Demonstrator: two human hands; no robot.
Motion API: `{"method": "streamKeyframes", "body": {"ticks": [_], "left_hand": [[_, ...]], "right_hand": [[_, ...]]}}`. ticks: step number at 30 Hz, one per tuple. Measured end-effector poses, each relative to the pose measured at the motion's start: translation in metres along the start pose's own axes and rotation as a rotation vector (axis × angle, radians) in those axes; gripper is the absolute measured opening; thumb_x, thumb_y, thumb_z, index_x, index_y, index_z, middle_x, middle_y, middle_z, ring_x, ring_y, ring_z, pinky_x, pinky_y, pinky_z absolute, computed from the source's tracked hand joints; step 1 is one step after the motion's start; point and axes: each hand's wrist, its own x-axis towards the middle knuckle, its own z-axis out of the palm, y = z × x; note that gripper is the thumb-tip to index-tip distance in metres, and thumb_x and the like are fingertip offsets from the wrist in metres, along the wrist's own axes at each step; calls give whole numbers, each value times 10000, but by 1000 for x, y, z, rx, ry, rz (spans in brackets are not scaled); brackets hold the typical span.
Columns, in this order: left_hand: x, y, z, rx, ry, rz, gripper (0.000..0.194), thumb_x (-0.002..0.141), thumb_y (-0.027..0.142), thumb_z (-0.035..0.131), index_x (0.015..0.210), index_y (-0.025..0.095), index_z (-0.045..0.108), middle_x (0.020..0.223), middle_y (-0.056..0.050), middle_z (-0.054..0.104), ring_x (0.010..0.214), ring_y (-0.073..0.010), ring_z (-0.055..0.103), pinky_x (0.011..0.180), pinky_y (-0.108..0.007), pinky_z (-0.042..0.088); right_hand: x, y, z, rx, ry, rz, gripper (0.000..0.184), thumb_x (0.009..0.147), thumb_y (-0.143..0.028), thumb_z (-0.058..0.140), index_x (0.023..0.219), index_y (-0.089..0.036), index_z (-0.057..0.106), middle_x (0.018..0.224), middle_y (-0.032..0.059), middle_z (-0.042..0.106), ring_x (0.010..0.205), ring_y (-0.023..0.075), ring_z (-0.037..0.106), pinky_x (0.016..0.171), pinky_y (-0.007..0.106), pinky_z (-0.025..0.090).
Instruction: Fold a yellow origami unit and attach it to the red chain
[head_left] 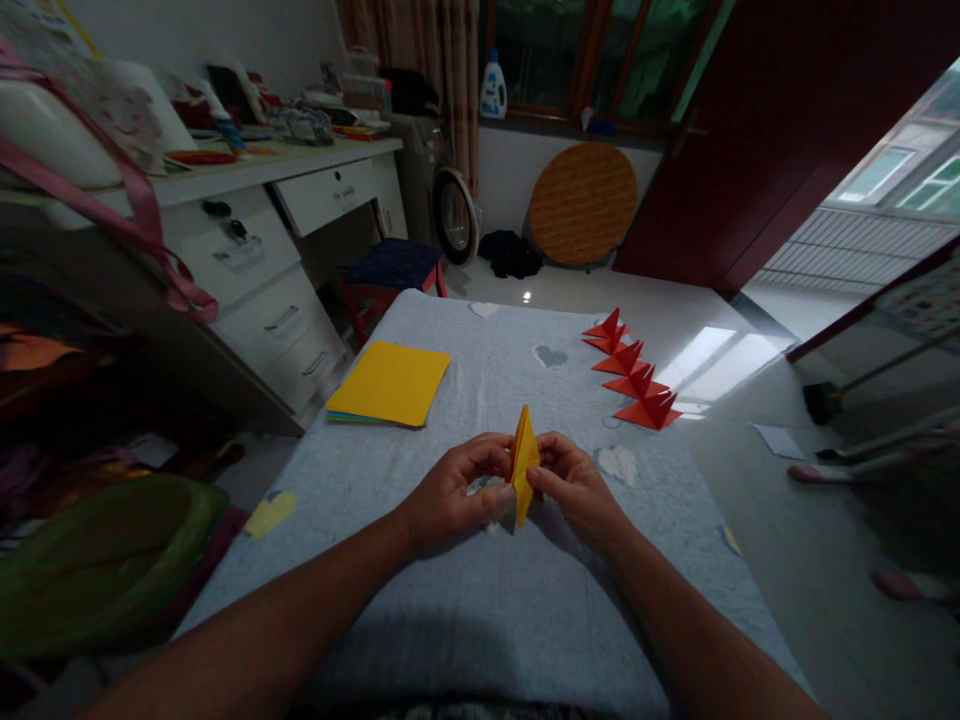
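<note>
A folded yellow origami paper (pixel 525 468) stands upright between my two hands, just above the cloth-covered table. From its left side my left hand (pixel 466 490) pinches it between thumb and fingers. My right hand (pixel 574 485) grips the opposite side, its thumb pressed on the near face. To the left lies a stack of square coloured paper (pixel 390 385), yellow on top with blue and green edges below. Several red folded paper pieces (pixel 637 385) are lined up at the table's right side.
The table has a pale blue cloth (pixel 480 620) with heart shapes. A green-lined bin (pixel 112 560) stands at the left. Beyond are a white desk (pixel 247 260), a stool (pixel 394 265), a washing machine (pixel 454 215) and a round wooden board (pixel 583 203).
</note>
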Motion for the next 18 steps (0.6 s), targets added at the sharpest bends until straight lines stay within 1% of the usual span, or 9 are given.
{"method": "streamKeyframes", "body": {"ticks": [3, 6, 9, 11, 13, 16, 18], "left_hand": [[0, -7, -1, -112, 4, -67, 250, 847, 416, 658, 898, 176, 615, 1232, -125, 603, 1108, -254, 616, 959, -410, 511], [0, -9, -2, -135, -26, -51, 203, 835, 362, 671, 910, 186, 604, 1287, -131, 577, 1140, -259, 612, 987, -426, 499], [0, -6, -3, 25, -40, 15, 147, 792, 269, 691, 888, 199, 603, 1312, -129, 573, 1207, -273, 579, 1048, -461, 450], [-1, -3, -2, 181, -57, 55, 157, 761, 228, 702, 887, 202, 612, 1323, -125, 571, 1241, -280, 552, 1079, -475, 416], [-1, -1, -2, 289, -84, 92, 193, 743, 219, 724, 904, 202, 620, 1343, -125, 560, 1256, -281, 540, 1085, -468, 409], [-3, -1, -2, 362, -93, 137, 235, 727, 225, 763, 908, 201, 615, 1353, -128, 553, 1251, -276, 546, 1069, -439, 431], [-3, -1, -2, 408, -78, 155, 217, 734, 200, 754, 892, 200, 605, 1352, -128, 555, 1237, -266, 557, 1057, -420, 444]], "right_hand": [[1, 1, 1, -13, 53, -38, 376, 710, -406, 797, 894, -244, 511, 710, -48, 601, 530, 96, 512, 481, 208, 410], [0, 3, 1, -101, 102, -103, 335, 719, -358, 786, 843, -238, 498, 684, -55, 571, 537, 95, 499, 498, 211, 405], [-3, 1, 1, -246, 125, -187, 216, 778, -306, 732, 827, -234, 534, 726, -33, 581, 618, 119, 534, 584, 247, 445], [-5, -2, 1, -348, 108, -261, 114, 819, -268, 682, 812, -233, 574, 755, -19, 583, 672, 136, 554, 646, 274, 462], [-7, -5, 1, -436, 77, -332, 42, 842, -227, 640, 805, -233, 622, 781, -6, 584, 717, 146, 567, 682, 287, 464], [-8, -6, 2, -486, 72, -374, 84, 832, -176, 616, 874, -241, 649, 811, -2, 588, 739, 149, 577, 690, 285, 467], [-9, -3, 2, -477, 125, -379, 146, 804, -144, 614, 910, -243, 611, 802, -15, 582, 706, 140, 565, 669, 275, 465]]}}
